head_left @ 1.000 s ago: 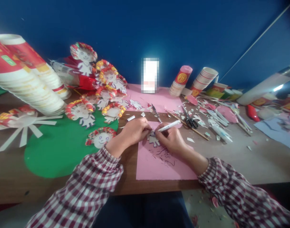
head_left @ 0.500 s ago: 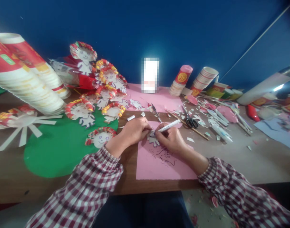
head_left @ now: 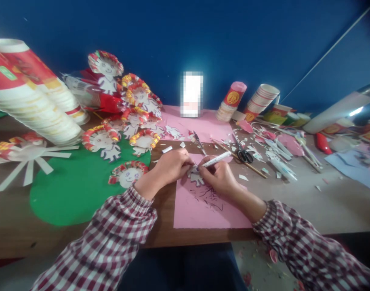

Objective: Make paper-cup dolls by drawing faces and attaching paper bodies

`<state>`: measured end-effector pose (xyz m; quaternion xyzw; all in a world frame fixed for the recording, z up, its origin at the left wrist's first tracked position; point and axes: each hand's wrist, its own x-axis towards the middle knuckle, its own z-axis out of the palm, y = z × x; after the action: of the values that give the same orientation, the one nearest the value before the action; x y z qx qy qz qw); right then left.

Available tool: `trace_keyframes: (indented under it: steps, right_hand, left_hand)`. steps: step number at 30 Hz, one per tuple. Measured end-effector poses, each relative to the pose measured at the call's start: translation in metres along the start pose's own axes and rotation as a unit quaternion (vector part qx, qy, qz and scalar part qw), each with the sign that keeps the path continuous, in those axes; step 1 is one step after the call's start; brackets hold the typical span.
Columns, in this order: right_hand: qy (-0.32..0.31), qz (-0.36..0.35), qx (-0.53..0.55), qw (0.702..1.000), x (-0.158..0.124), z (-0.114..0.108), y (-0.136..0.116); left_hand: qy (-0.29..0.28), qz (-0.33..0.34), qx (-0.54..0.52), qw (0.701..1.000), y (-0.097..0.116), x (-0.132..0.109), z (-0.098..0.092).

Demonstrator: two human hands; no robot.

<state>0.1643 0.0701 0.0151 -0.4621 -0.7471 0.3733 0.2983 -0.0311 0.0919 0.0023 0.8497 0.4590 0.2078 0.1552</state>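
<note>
My right hand (head_left: 218,174) is closed round a white marker pen (head_left: 215,159), its tip down on a small white paper figure (head_left: 194,176). My left hand (head_left: 172,165) has its fingers curled and pinches the figure's upper edge, pressing it onto a pink paper sheet (head_left: 203,210) marked with dark pen strokes. Both hands meet over the sheet's top edge on the wooden table (head_left: 309,202). Much of the figure is hidden under my fingers.
Several finished paper-cup dolls (head_left: 136,105) lie at the back left by a green paper disc (head_left: 76,190). Stacks of paper cups (head_left: 30,97) lean at far left, more cups (head_left: 260,99) at the back right. Black scissors (head_left: 244,154), sticks and paper scraps (head_left: 272,157) litter the right side.
Almost nothing: both hands stay in place on the paper figure, with only a slight shift of the pen and the view.
</note>
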Motion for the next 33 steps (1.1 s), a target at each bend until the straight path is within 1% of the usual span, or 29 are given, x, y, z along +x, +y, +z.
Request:
trace_keyframes:
  steps: [10,23,27,33]
  right_hand:
    - [-0.001,-0.001,-0.010,1.000,-0.0003,0.0000,-0.0030]
    - [-0.016,-0.002,0.017,1.000,-0.0009,-0.0004,-0.0032]
    - [-0.011,0.001,0.021,1.000,-0.0012,-0.0002,-0.0013]
    - [0.000,0.007,0.006,1.000,-0.0008,-0.0001,-0.0018]
  left_hand:
    - [-0.001,0.000,-0.002,1.000,-0.0020,0.0003,0.0017]
    - [-0.009,-0.015,-0.014,1.000,-0.0002,0.0004,0.0004]
    - [-0.010,-0.021,-0.012,1.000,0.0004,0.0000,0.0001]
    - [-0.006,-0.009,-0.012,1.000,-0.0007,0.0001,0.0005]
